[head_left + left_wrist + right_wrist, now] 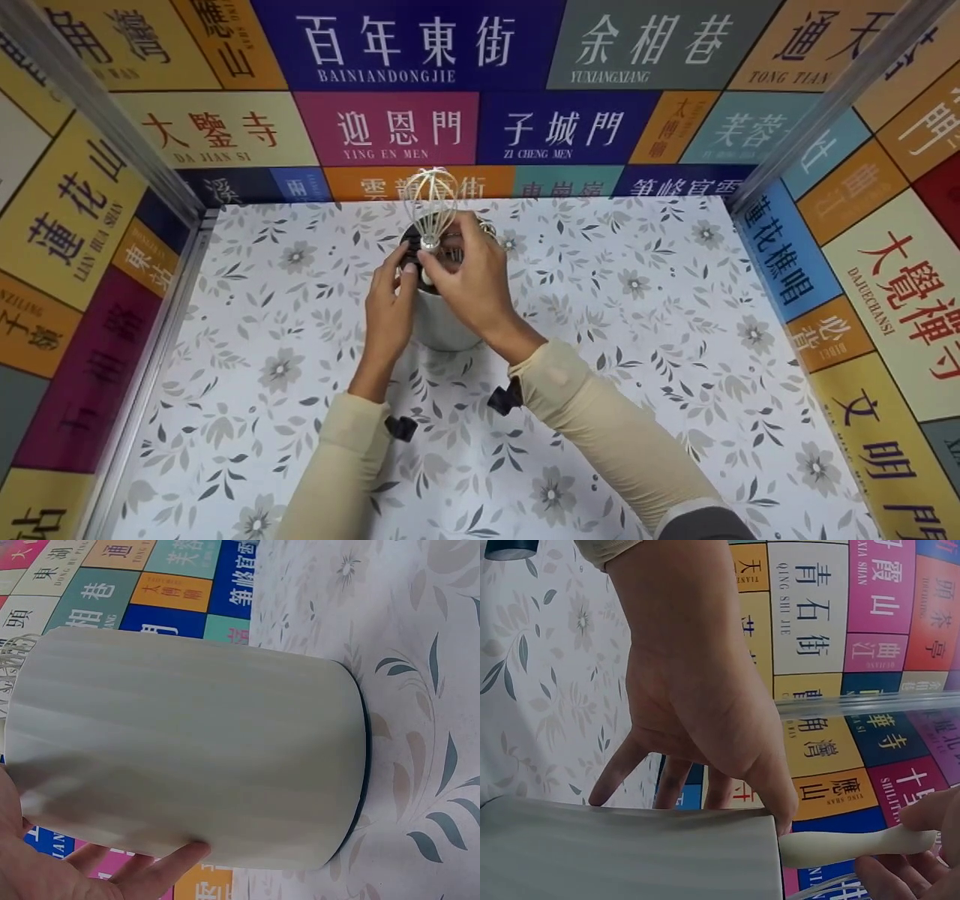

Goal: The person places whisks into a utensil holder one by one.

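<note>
A tall grey-green utensil holder [442,322] with a dark inside stands upright on the table. From it rises a whisk [431,199], wire loops upward, its cream handle [855,846] reaching down past the rim. My right hand [480,277] pinches this whisk around the top of the handle; its fingers also show in the right wrist view. My left hand [390,300] grips the holder at its left side, with fingers spread along the wall and thumb at the rim. Dark utensils inside are partly hidden by my hands.
Curved wire [487,227] shows behind my right hand. A floral-patterned cloth [600,337] covers the table. Panels with colourful printed signs [390,127] close off the back and both sides, with metal frame posts [142,127] at the corners.
</note>
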`<control>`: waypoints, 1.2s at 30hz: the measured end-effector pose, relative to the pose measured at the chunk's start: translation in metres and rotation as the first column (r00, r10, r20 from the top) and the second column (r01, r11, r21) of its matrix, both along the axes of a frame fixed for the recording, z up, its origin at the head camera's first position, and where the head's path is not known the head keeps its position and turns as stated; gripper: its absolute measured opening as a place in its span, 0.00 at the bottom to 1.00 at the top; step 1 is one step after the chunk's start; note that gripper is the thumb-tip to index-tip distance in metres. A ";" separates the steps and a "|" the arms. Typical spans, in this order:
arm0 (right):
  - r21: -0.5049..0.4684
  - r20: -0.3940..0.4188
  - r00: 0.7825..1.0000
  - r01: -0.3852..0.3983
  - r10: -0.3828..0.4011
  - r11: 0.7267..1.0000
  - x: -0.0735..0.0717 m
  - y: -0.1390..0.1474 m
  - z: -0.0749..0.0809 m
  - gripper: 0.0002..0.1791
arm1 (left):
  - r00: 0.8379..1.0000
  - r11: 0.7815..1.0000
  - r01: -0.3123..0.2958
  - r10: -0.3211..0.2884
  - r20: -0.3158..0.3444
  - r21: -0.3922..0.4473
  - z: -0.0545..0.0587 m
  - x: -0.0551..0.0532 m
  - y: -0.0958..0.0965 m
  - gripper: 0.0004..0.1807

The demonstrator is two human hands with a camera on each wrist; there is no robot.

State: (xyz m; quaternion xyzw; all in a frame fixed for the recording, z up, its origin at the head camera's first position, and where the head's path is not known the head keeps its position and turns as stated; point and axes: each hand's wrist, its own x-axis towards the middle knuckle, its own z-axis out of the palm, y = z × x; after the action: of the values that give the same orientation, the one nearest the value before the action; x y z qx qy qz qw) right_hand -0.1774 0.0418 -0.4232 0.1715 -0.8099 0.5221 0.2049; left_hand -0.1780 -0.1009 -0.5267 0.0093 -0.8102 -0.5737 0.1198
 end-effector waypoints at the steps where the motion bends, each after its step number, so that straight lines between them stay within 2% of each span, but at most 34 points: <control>1: 0.013 -0.015 1.000 0.004 -0.004 1.000 0.000 0.000 -0.001 0.24 | 1.000 1.000 0.001 -0.001 0.002 0.000 0.000 0.000 0.000 0.25; 5: 0.066 -0.046 0.998 0.033 -0.030 0.997 0.001 0.000 -0.002 0.28 | 1.000 1.000 0.009 -0.009 0.014 0.000 -0.001 0.001 0.000 0.27; 14: 0.082 0.009 0.999 0.032 -0.033 0.996 0.005 0.002 0.001 0.37 | 1.000 1.000 0.004 -0.004 0.028 -0.009 0.000 0.001 0.001 0.28; 18: 0.056 0.039 0.999 0.011 -0.013 0.998 0.006 0.003 0.003 0.38 | 0.999 1.000 0.002 -0.001 0.032 -0.014 0.000 0.002 0.001 0.27; 21: 0.039 0.033 0.999 -0.001 0.000 0.999 0.006 0.003 0.003 0.39 | 1.000 1.000 -0.002 0.002 0.030 -0.015 0.000 0.002 0.001 0.27; 28: 0.070 -0.071 0.997 0.004 0.001 0.998 0.007 0.004 0.004 0.37 | 1.000 1.000 -0.014 0.015 0.027 -0.016 0.000 0.001 0.001 0.26; 36: 0.017 -0.034 0.999 -0.017 0.018 1.000 0.008 0.006 0.007 0.35 | 0.999 1.000 -0.023 0.023 0.031 -0.015 0.000 0.000 0.001 0.26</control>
State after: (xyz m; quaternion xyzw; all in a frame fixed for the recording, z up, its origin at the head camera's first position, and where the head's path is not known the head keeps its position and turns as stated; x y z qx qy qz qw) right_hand -0.1696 0.0475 -0.4166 0.1891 -0.8090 0.5142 0.2127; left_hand -0.1778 -0.1001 -0.5267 0.0267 -0.8160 -0.5661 0.1140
